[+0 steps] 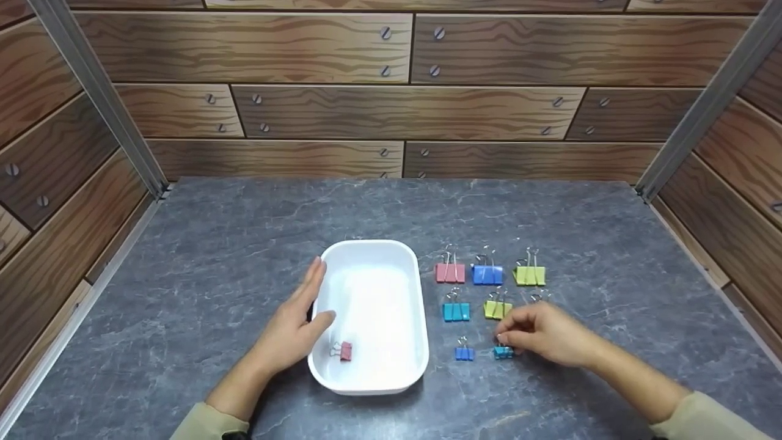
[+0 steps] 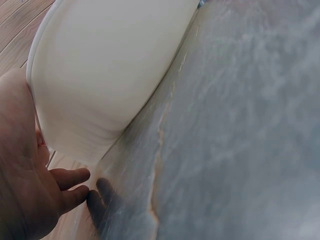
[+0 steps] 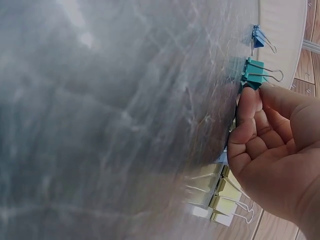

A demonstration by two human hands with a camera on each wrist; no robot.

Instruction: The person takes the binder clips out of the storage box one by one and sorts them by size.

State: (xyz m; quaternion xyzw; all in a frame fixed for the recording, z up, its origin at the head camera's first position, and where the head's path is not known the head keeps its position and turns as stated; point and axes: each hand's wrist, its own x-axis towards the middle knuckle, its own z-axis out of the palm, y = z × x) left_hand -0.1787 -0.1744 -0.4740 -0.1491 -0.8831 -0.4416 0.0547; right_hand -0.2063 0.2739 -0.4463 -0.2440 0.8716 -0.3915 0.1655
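On the grey stone-look counter (image 1: 244,244) sits a white tray (image 1: 372,252), and inside it lies one small red binder clip (image 1: 346,351), near the corner closest to the person. The left hand (image 1: 293,333) rests flat against the tray's left wall, fingers straight and relaxed, thumb over the rim; its grip holds nothing. In the left wrist view the tray's outer wall fills most of the frame and its contents are hidden.

Right of the tray, clips stand in rows: pink clip (image 1: 449,272), blue clip (image 1: 487,274) and lime clip (image 1: 529,275) at the back, then a teal clip (image 1: 456,311) and a yellow clip (image 1: 497,309), then a small blue clip (image 1: 464,352). The right hand (image 1: 547,336) is down over the small teal clip (image 1: 503,351), fingers curled, fingertips (image 3: 248,100) touching its top; whether the grip has actually closed on the clip I cannot tell. Wire handles (image 1: 537,296) show behind the knuckles, their clip covered by the hand.
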